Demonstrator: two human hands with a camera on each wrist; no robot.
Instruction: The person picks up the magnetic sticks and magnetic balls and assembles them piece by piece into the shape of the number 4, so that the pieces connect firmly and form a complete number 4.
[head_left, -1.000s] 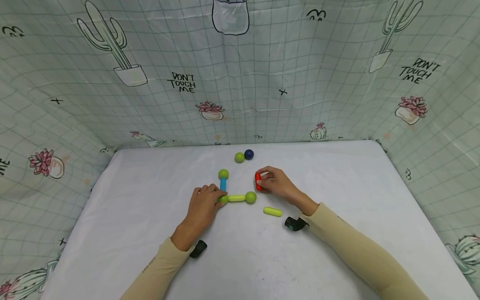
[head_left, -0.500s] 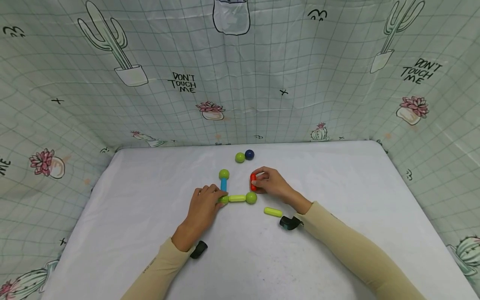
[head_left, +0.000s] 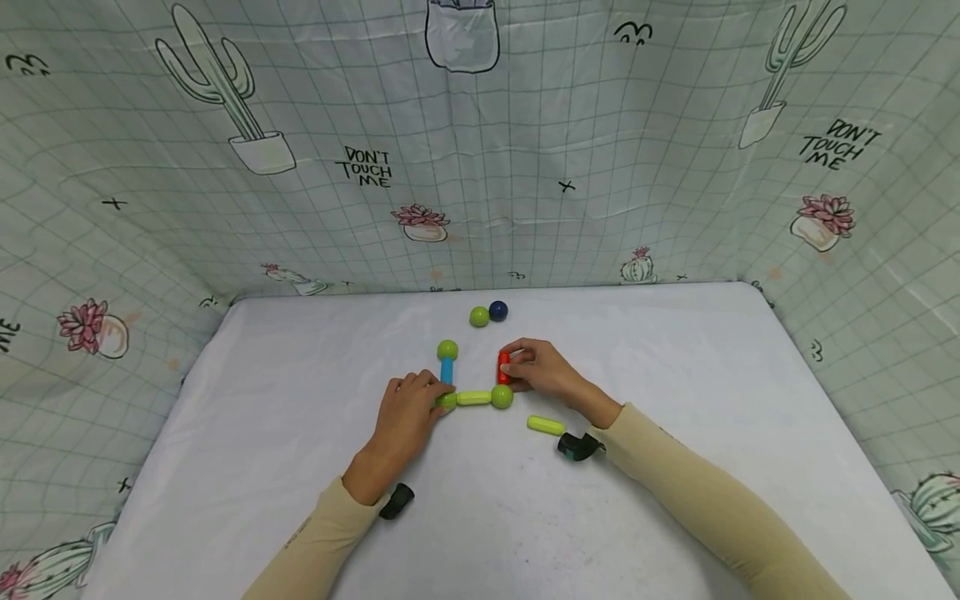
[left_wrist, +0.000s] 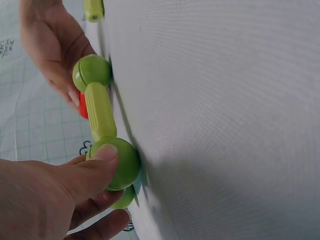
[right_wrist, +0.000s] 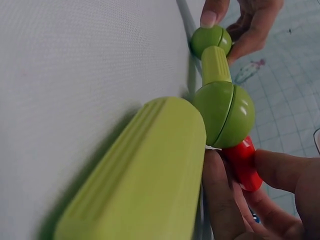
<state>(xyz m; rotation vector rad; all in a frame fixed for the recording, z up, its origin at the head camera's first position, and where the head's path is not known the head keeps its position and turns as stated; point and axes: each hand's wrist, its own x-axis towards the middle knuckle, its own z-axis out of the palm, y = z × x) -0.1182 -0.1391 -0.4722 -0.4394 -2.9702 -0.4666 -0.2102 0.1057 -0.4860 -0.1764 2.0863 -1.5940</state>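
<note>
My left hand (head_left: 405, 417) pinches the green corner ball (left_wrist: 125, 162) of an L-shaped assembly, thumb on top. From that ball a yellow-green rod (head_left: 473, 398) runs right to another green ball (head_left: 502, 396), and a blue rod (head_left: 447, 370) runs back to a third green ball (head_left: 447, 349). My right hand (head_left: 546, 371) holds a red rod (head_left: 504, 367) between thumb and fingers, pointing front to back. In the right wrist view the red rod's (right_wrist: 243, 162) near end is right at the right-hand green ball (right_wrist: 225, 114).
A loose yellow-green rod (head_left: 546, 425) lies in front of my right hand. Farther back, a green ball (head_left: 479, 316) and a dark blue ball (head_left: 498, 311) sit side by side. Everything is on a white-covered table (head_left: 480, 533), with a patterned cloth (head_left: 480, 150) hanging behind.
My right hand has moved left with the red rod, bringing it to just behind the right-hand green ball. The left hand and the assembly have stayed in place.
</note>
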